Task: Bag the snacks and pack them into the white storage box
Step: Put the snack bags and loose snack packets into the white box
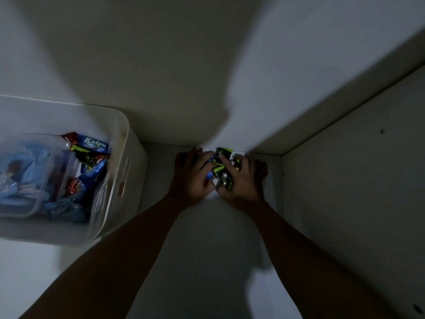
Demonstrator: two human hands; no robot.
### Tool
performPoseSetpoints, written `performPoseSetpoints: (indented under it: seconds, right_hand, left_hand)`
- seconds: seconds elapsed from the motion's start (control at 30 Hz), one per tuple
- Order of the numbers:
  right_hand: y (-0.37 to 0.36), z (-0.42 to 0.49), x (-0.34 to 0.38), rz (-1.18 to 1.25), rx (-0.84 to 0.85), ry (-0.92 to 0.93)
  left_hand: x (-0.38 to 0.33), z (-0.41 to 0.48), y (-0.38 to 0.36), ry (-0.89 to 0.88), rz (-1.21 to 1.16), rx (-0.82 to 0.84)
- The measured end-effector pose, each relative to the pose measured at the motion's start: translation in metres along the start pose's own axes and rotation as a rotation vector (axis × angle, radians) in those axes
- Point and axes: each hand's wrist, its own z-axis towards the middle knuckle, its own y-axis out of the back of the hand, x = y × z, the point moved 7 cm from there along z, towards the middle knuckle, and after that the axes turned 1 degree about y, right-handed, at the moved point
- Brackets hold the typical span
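Left hand (pixel 193 178) and right hand (pixel 241 180), fingers curled, together clutch a cluster of green-and-black snack packets (pixel 223 171) at the shelf's back corner, right of the white storage box (pixel 128 157), which already holds bagged snacks (pixel 89 162)

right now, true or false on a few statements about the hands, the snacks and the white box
1. Both hands, left hand and right hand, are on the snack packets. True.
2. The white storage box is empty. False: it already holds snack packs.
3. The box sits to the person's right. False: it is to the left of the hands.
4. The gathered packets lie at the back of the shelf, near the corner. True.
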Motion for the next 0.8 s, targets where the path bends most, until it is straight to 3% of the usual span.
performPoseSetpoints:
  seconds: [0.2,0.63,0.8]
  right_hand:
    - [0.007,-0.001,-0.004,0.069,-0.12,-0.003]
    - [0.001,-0.003,-0.005,0.025,-0.046,-0.047]
    - [0.003,-0.001,-0.008,0.092,-0.099,-0.032]
  left_hand:
    - [0.015,-0.013,0.0,0.028,-0.062,-0.053]
    - [0.021,-0.014,-0.003,0.13,-0.094,-0.086]
    - [0.024,-0.011,-0.004,0.131,-0.142,-0.089]
